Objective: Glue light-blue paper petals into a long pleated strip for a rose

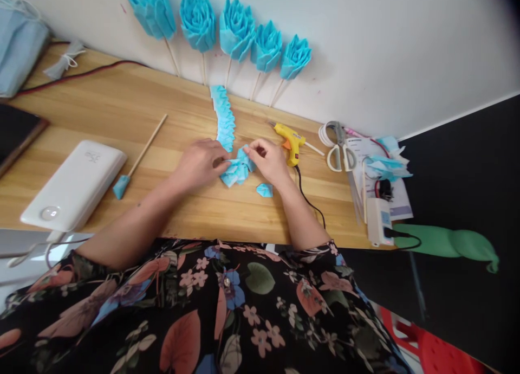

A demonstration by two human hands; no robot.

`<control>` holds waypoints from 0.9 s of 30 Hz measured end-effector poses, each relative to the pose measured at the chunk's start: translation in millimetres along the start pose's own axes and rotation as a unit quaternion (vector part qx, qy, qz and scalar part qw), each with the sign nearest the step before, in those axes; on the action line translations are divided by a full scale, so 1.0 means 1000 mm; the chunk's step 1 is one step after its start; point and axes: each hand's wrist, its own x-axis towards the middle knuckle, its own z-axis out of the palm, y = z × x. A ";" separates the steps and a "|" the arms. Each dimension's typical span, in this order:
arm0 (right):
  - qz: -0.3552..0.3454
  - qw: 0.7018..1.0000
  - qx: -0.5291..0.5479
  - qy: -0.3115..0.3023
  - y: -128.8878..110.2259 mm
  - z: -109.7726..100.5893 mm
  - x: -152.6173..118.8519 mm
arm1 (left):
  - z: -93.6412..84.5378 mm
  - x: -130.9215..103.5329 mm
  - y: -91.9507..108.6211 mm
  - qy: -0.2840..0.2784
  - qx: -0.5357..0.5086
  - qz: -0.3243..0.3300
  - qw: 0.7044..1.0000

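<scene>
Between my hands lies a small heap of light-blue folded petal pieces (pixel 234 173), thin and cloth-like. My left hand (pixel 199 163) reaches in from the left, its thumb and fingertips closed at the heap's edge. From the other side, my right hand (pixel 268 160) pinches a blue folded petal piece (pixel 246 156) between thumb and fingers. One loose folded petal (pixel 264 190) rests on the wood just below my right hand. Beyond the heap, a row of overlapping folded petals (pixel 222 116) runs toward the wall. A thin stick (pixel 148 145) with a blue folded tip (pixel 121 187) lies left of my left hand.
Several blue flowers (pixel 238 30) on sticks lean against the wall. A yellow glue gun (pixel 290 141), scissors (pixel 339 149) and papers (pixel 384 184) lie right; a power strip (pixel 378 222) sits at the front-right edge. A white power bank (pixel 75 184) occupies the left of the wooden table (pixel 101 105).
</scene>
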 end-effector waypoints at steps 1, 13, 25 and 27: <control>0.003 0.999 0.037 0.018 0.003 0.000 0.000 | -0.002 0.000 0.001 0.007 0.005 0.001 1.000; 0.116 0.952 0.265 0.100 0.014 -0.008 0.007 | -0.010 0.003 0.000 0.056 -0.225 -0.143 0.962; 0.036 0.930 0.346 0.120 0.011 -0.032 0.004 | -0.018 0.005 -0.007 0.196 -0.301 -0.209 0.909; 0.017 0.929 0.346 0.127 0.013 -0.039 0.005 | -0.017 0.007 -0.011 0.205 -0.323 -0.220 0.897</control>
